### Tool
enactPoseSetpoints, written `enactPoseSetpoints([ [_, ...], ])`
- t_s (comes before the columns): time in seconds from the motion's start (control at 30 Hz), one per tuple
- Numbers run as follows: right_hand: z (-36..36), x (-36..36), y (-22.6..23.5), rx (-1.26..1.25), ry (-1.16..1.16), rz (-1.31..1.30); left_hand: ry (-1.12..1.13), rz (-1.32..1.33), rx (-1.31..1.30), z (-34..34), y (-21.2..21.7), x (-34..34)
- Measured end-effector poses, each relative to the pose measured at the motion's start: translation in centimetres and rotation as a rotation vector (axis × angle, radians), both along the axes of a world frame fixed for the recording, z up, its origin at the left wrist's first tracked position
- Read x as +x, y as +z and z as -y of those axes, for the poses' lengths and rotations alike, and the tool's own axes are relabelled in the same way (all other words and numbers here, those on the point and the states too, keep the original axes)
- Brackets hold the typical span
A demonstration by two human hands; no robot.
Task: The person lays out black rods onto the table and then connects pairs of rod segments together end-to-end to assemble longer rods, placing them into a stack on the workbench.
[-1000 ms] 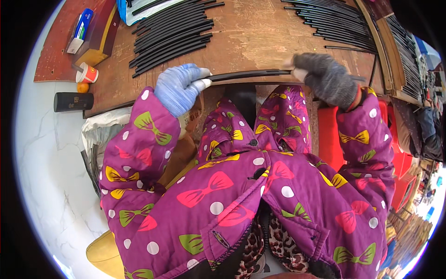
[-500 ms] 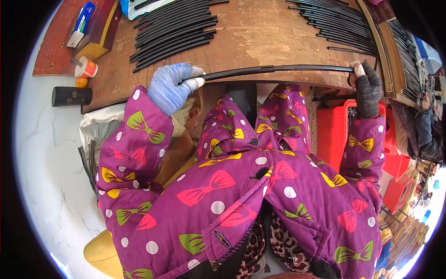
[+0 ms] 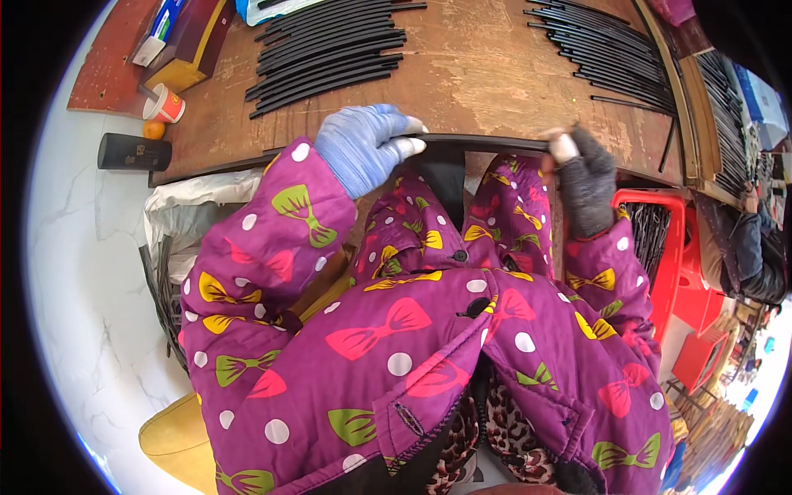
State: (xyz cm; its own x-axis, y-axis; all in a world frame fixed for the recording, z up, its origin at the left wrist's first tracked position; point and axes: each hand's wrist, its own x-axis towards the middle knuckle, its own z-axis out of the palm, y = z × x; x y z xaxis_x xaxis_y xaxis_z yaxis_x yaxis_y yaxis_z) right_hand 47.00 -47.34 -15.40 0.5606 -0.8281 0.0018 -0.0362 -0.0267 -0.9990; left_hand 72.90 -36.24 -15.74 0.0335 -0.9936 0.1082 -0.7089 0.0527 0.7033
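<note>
A thin black strip (image 3: 487, 143) spans the gap between my hands, close along the table's near edge. My left hand (image 3: 359, 150), in a blue knitted glove with pale fingertips, pinches it between thumb and fingers. At the strip's right end is my right hand (image 3: 587, 181), in a dark grey glove with bare fingertips. Its fingers are closed on the strip and slightly blurred. Beyond my left hand lies a row of black strips (image 3: 330, 62) on the wooden table (image 3: 483, 74). A second batch of black strips (image 3: 610, 54) lies at the far right.
At the left stand a paper cup (image 3: 165, 105), an orange fruit (image 3: 154, 129), a black cylinder (image 3: 134, 152) and a dark box (image 3: 183, 49). Low on the right is a red crate (image 3: 672, 247) holding dark pieces. A white bag (image 3: 194, 202) hangs beside my left arm.
My hands have come closer together along the strip: the left moved right, the right moved left and slightly down. One black strip near the table's right edge now shows.
</note>
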Motion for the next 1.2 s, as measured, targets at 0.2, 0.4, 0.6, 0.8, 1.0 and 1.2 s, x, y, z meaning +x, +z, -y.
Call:
enactPoseSetpoints([
  [0.2,4.0,-5.3,-0.6,0.014,-0.209,0.026,0.144,-0.112,0.250,-1.2,-1.0,3.4],
  [0.4,5.8,-6.3,-2.1,0.112,-0.214,0.126,0.189,-0.185,0.546,-1.1,-1.9,5.5],
  [0.6,6.8,-6.6,-3.2,0.151,-0.238,0.106,0.258,-0.433,0.559,-1.3,-1.0,4.9],
  [0.8,6.5,-6.3,-3.1,0.118,-0.369,-0.057,0.341,-0.375,0.378,-1.4,-0.8,4.0],
  [1.0,7.1,-6.8,-4.1,0.072,-0.368,-0.098,0.198,-0.003,-0.045,-1.6,-0.5,3.2],
  [1.2,6.9,-6.9,-3.7,0.086,-0.389,-0.044,0.231,-0.147,0.052,-2.1,-1.7,3.0],
])
